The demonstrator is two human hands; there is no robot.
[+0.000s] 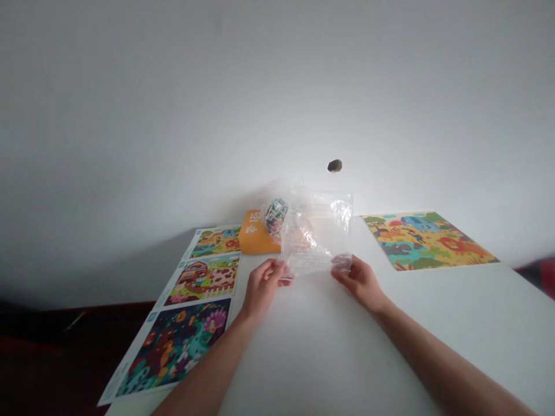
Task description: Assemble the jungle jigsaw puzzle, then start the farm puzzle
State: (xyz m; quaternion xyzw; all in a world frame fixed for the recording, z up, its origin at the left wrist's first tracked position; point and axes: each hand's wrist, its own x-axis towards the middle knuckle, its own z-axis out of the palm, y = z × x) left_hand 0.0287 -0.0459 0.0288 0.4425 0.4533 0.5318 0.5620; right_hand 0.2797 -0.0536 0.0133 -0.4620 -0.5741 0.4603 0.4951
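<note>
My left hand [263,284] and my right hand [361,281] each pinch a lower corner of a clear plastic bag [318,234], holding it up above the white table [329,346]. Both hands are closed on the bag's edge. The bag is crinkled and see-through, and whether anything is inside it I cannot tell. Behind the bag stands an orange box [256,234], and a second small bag of coloured pieces [276,215] rests against it.
A long sheet with three colourful picture panels [191,306] lies along the table's left edge. A finished animal puzzle [427,238] lies at the back right. A white wall rises behind the table, with a small dark mark [335,166] on it.
</note>
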